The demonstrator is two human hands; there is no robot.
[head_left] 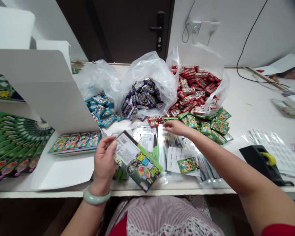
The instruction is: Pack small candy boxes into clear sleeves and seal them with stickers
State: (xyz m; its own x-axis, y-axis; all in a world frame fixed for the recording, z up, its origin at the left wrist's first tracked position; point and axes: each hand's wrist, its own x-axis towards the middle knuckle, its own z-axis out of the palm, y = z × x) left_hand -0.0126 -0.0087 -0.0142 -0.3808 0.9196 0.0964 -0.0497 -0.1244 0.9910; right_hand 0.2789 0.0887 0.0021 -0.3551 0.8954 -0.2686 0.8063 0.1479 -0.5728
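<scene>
My left hand (pixel 105 160) grips the edge of a flat printed card (pixel 144 167), black and green with a white barcode panel, tilted above the table's front edge. My right hand (pixel 174 127) reaches across to the near side of the small packets, its fingers bent together; whether anything is between them is hidden. Just beyond its fingers lie red packets (pixel 154 120) and green packets (pixel 211 126). Below the right forearm are clear plastic sleeves (pixel 163 147), a white printed sheet (pixel 173 159) and a single green packet (pixel 188 165) on top of it.
Plastic bags hold blue packets (pixel 100 106), purple packets (pixel 144 98) and red packets (pixel 199 85). An open white box (pixel 64 170) holds a row of colourful packs (pixel 76 141). Fanned green cards (pixel 14 141) lie left; a black tape dispenser (pixel 262 164) and sticker sheets (pixel 267 144) right.
</scene>
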